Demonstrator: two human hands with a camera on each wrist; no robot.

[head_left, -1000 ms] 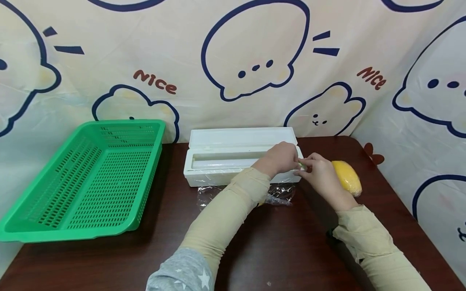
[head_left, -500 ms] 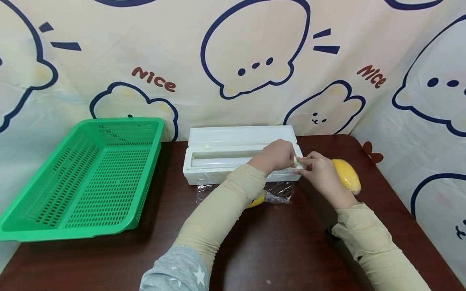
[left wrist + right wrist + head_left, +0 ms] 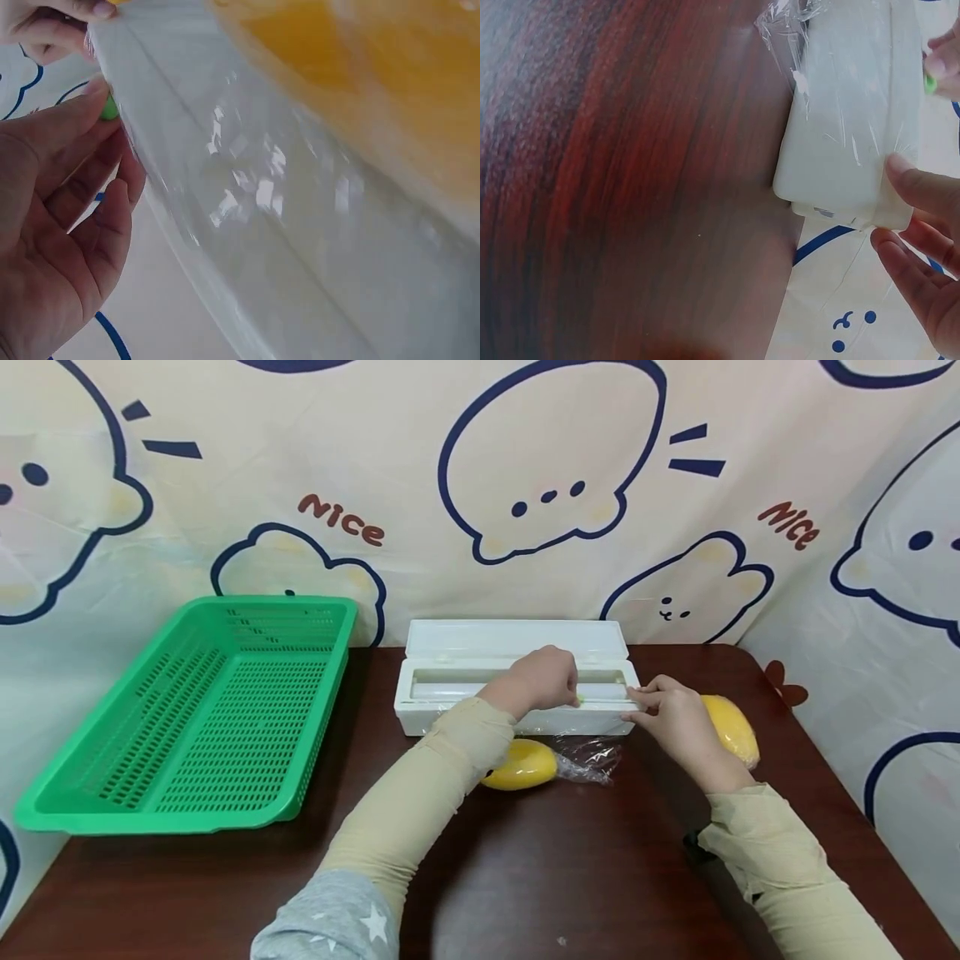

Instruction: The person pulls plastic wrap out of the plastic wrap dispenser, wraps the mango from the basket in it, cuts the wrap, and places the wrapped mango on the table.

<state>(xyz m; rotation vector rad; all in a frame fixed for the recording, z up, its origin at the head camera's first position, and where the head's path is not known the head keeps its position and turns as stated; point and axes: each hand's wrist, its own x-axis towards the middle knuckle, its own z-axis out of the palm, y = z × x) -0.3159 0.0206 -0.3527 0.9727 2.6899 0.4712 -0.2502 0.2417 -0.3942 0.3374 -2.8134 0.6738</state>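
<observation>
A white cling film box (image 3: 517, 720) lies across the table with its lid (image 3: 517, 639) raised and a film roll (image 3: 442, 691) inside. My left hand (image 3: 538, 678) pinches a small green slide cutter (image 3: 110, 109) at the box's front rim. At the box's right end, my right hand (image 3: 675, 720) grips the corner between thumb and fingers (image 3: 911, 180). Clear film (image 3: 588, 756) hangs over the front onto the table. In front of the box lies a yellow, mango-like fruit (image 3: 525, 764), with film at its right end; my left forearm partly hides it.
A second yellow fruit (image 3: 733, 727) in film lies right of the box, partly behind my right hand. On the left stands a green perforated basket (image 3: 281, 814). A patterned curtain (image 3: 420, 485) rises behind the dark wooden table (image 3: 555, 877).
My left hand has slid leftward along the box's front rim with the green slide cutter, away from my right hand, which stays at the right end. More of the front fruit shows.
</observation>
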